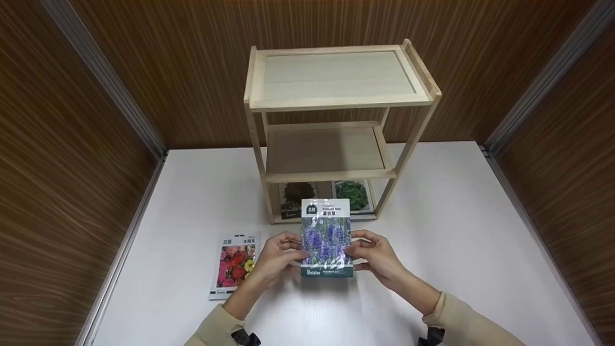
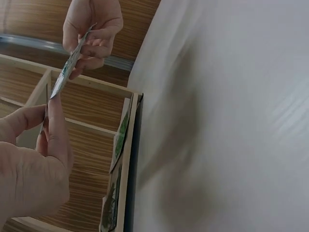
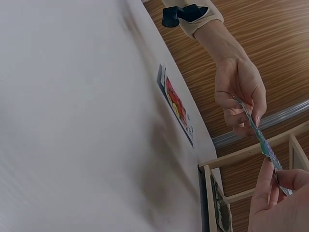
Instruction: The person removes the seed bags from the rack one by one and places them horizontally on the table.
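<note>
A seed packet with purple lavender flowers [image 1: 325, 238] is held up above the white table, its front facing the head camera. My left hand [image 1: 278, 257] pinches its left edge, thumb on the front and fingers behind. On the opposite edge my right hand [image 1: 377, 254] pinches it the same way. Both wrist views show the packet edge-on, thin and slightly bent, between the left hand [image 2: 36, 145] and the right hand [image 2: 94, 36]. A second seed packet with red and pink flowers [image 1: 235, 264] lies flat on the table, partly covered by my left hand.
A wooden three-tier shelf [image 1: 331, 175] stands at the back of the white table [image 1: 456, 240]. Its bottom tier holds a packet with a dark bushy plant [image 1: 293, 194] and one with green leaves [image 1: 353, 196]. Wood-grain panels [image 1: 202, 72] enclose the table.
</note>
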`<state>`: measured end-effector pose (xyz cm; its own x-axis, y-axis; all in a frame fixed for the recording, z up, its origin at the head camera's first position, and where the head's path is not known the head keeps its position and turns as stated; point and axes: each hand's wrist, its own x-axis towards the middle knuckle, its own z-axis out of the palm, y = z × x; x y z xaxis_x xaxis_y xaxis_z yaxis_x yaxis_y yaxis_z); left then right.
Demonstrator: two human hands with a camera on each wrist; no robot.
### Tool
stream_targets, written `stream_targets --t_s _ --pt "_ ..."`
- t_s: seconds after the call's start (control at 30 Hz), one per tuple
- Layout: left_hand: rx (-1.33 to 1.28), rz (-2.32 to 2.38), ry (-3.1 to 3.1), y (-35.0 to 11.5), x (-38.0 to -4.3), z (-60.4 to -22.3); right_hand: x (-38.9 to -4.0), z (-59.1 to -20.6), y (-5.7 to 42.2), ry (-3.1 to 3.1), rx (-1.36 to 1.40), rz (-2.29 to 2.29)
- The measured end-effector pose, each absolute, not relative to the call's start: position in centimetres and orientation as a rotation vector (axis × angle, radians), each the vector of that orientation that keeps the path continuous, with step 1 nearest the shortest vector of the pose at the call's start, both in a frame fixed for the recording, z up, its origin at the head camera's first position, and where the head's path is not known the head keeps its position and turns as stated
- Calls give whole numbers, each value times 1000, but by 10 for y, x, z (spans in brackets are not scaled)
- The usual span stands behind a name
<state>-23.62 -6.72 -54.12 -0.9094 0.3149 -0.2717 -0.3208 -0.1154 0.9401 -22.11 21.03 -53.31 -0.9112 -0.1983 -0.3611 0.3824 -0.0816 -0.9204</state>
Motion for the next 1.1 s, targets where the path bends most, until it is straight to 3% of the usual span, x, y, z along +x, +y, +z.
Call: stream_targets --t_s 1.1 --pt "-92 1920 1900 -123 -228 -577 -231 -577 154 1814 207 -2004"
